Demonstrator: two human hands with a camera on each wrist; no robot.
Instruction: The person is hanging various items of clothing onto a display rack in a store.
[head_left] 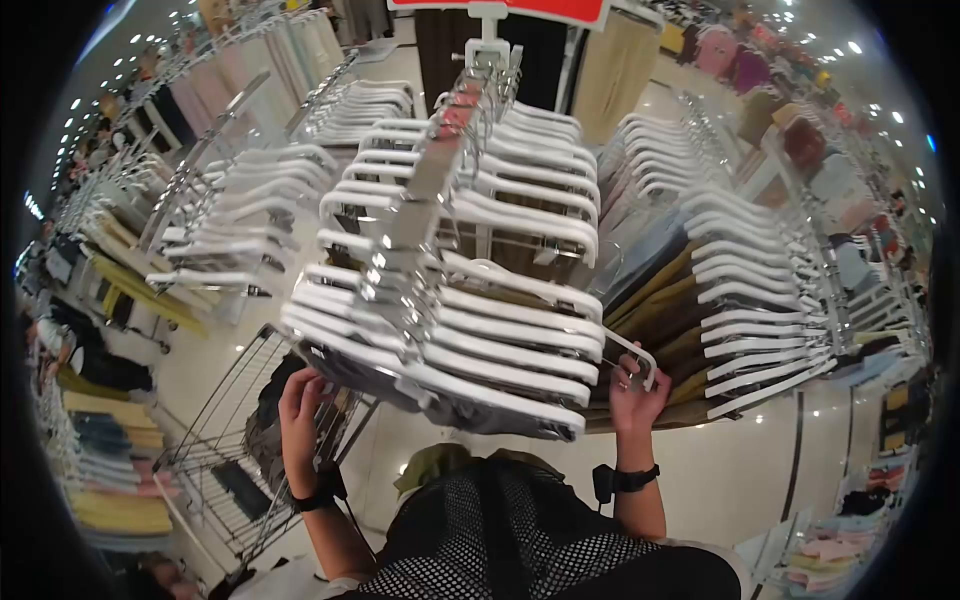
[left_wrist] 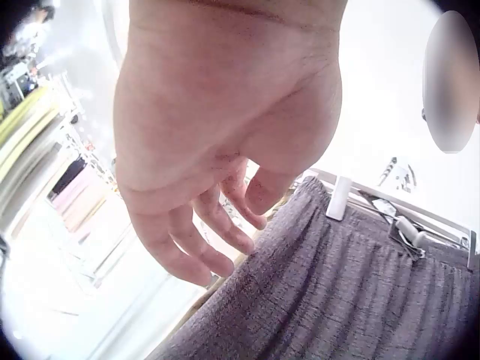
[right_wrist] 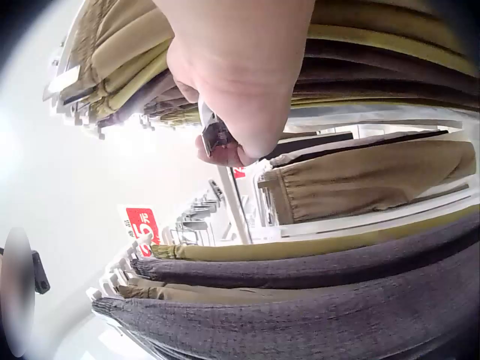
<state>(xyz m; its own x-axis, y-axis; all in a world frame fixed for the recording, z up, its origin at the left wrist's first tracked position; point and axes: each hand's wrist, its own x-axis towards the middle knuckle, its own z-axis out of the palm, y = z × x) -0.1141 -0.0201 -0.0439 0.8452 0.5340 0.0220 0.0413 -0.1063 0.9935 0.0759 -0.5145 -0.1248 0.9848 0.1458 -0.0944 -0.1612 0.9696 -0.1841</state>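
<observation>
My right hand pinches the end of a white clip hanger that sticks out past the right side of the middle rack's row. In the right wrist view the hanger's metal clip shows between thumb and fingers. My left hand is at the left end of the front hangers, its fingers loosely bent beside the waistband of grey elastic-waist trousers. Those trousers hang from a white hanger by clips, frontmost in the row. Tan trousers hang farther along, below the right hand in its view.
A metal rail with many white hangers runs away from me. To the right stands another rack of olive and brown trousers. A wire shopping cart is at my left. A red price sign tops the rack.
</observation>
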